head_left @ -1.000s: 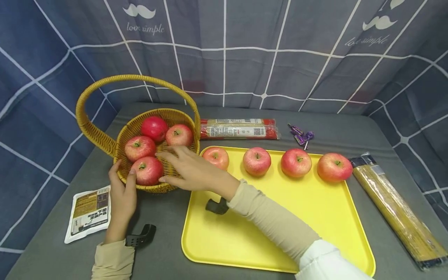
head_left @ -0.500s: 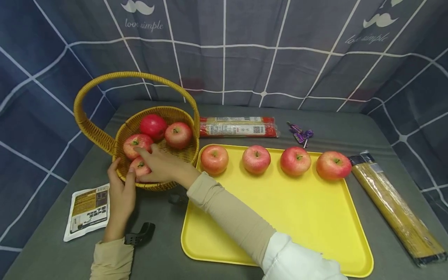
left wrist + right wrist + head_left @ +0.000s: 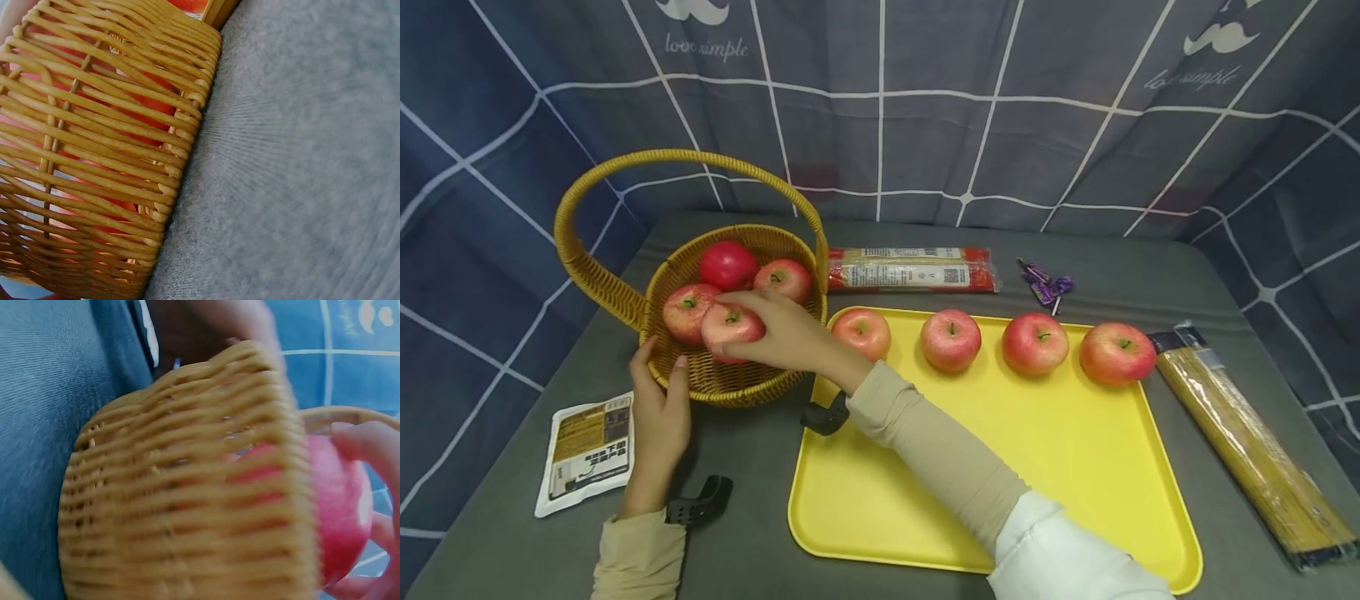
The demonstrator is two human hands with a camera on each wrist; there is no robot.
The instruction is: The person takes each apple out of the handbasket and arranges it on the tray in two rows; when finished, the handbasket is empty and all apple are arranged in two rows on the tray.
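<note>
A yellow wicker basket [image 3: 737,392] with a tall arched handle stands at the left, holding several red apples. My left hand [image 3: 658,421] grips its near left rim, with the thumb over the edge. Inside the basket, my right hand [image 3: 790,333] holds a pinkish-red apple [image 3: 730,325] between thumb and fingers. The right wrist view shows this held apple [image 3: 340,512] at rim height, partly behind the weave. Around it in the basket are a speckled apple [image 3: 685,312], a darker red round fruit [image 3: 727,265] and another apple [image 3: 786,277]. The left wrist view shows mostly the basket's side [image 3: 106,144].
A yellow tray [image 3: 865,533] lies right of the basket, with a row of apples [image 3: 951,340] along its far edge. Red-ended noodle packs [image 3: 910,275] and purple-wrapped candies [image 3: 1045,285] lie behind it. A long noodle pack [image 3: 1255,442] is at right, a white pouch [image 3: 587,454] at left.
My right hand reached left to the near apple in the basket, took hold of it and shifted it up and to the right. My left hand stays at the rim.
</note>
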